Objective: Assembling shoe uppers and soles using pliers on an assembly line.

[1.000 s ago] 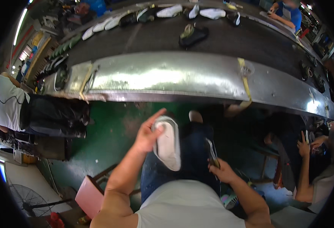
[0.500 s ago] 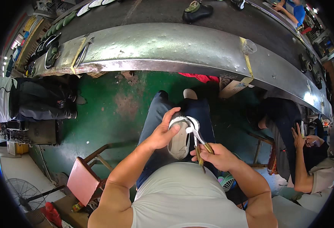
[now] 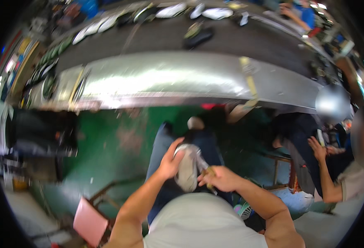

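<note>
A shoe (image 3: 187, 170) rests over my lap with its pale sole turned up. My left hand (image 3: 171, 163) is closed round its left side, near the toe or heel end farthest from me; I cannot tell which end. On the shoe's right side, my right hand (image 3: 220, 179) grips metal pincers (image 3: 202, 163) with brass-coloured handles. Their jaws reach to the shoe's far right edge, but blur hides what they pinch.
Ahead runs a long bench with a shiny metal edge (image 3: 161, 78) and a dark belt (image 3: 157, 39) carrying a dark shoe (image 3: 199, 38) and a row of white shoes (image 3: 171, 11). A pink-topped stool (image 3: 90, 222) stands at left. At right sits another person (image 3: 329, 175).
My view has tilted up, so the bench sits lower in the picture and more shoes show beyond it. Both hands keep hold of the shoe and pincers. The picture is blurrier.
</note>
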Tool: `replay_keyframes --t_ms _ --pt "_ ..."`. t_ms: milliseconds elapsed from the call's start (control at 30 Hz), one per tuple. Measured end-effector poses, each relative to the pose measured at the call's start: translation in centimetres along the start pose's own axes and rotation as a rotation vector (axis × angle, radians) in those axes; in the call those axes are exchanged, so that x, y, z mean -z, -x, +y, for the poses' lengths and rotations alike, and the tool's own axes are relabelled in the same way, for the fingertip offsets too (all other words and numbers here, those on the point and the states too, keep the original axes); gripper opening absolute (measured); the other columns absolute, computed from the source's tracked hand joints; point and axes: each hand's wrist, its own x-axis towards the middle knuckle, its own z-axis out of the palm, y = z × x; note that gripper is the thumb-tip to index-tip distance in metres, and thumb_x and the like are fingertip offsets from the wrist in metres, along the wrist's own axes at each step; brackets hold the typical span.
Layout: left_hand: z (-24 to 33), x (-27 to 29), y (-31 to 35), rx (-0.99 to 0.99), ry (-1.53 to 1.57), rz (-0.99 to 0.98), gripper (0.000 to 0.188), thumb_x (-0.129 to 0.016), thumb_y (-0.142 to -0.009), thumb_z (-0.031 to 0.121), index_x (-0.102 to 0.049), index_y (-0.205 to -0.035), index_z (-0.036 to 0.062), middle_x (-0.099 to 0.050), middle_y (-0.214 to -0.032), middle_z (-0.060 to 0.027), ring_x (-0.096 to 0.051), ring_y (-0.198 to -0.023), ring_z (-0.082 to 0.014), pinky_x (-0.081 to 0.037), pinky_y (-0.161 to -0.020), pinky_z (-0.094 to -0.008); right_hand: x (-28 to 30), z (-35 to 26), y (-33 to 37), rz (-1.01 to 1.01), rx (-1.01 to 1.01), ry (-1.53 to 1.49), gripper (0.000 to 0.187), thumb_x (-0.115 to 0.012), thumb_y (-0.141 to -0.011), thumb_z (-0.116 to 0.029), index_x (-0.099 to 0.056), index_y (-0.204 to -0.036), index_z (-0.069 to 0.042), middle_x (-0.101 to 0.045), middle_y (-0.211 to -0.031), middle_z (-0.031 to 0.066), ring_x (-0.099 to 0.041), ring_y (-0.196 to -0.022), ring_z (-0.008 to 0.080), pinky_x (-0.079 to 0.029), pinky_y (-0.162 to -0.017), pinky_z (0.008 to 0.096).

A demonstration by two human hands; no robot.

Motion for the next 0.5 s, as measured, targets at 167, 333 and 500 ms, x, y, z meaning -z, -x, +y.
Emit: replay_keyframes --t_ms 167,333,500 --pt "-2.1 -0.9 0.7 -0.033 0.176 -0.126 0.054 -0.041 -0.108 0.031 -0.025 -0.154 0.0063 -0.056 -0.124 -0.0108 -0.05 -0.115 -0.0186 -0.039 -0.104 -0.0309 2.0 -5.0 0.2 -0.16 -0.275 -0.185 0.025 -0.057 -0.1 -0.022 -0.059 -0.114 -0.001 -0.066 -0.109 0.0086 -0.066 -0.092 0.0169 -0.057 -0.075 0.0356" --pt "-1.6 -1.9 -0.9 0.015 0.149 -0.167 0.053 -0.047 -0.107 0.032 -0.033 -0.15 0.0051 -0.059 -0.118 -0.0087 -0.052 -0.11 -0.0161 -0.041 -0.099 -0.028 2.4 -3.4 0.2 -0.028 -0.208 0.099 0.028 -0.054 -0.102 -0.027 -0.057 -0.091 -0.001 -0.059 -0.067 0.0053 -0.056 -0.051 0.0147 -0.049 -0.05 0.0318" --pt "-5.4 -1.5 -2.9 -0.099 0.088 0.016 0.038 -0.05 -0.104 0.021 -0.05 -0.139 0.006 -0.064 -0.109 -0.0067 -0.059 -0.098 -0.0158 -0.048 -0.09 -0.0297 1.6 0.4 -3.2 0.254 -0.015 0.384 0.03 -0.052 -0.103 -0.03 -0.06 -0.09 -0.003 -0.062 -0.069 0.007 -0.059 -0.056 0.0167 -0.05 -0.057 0.031"
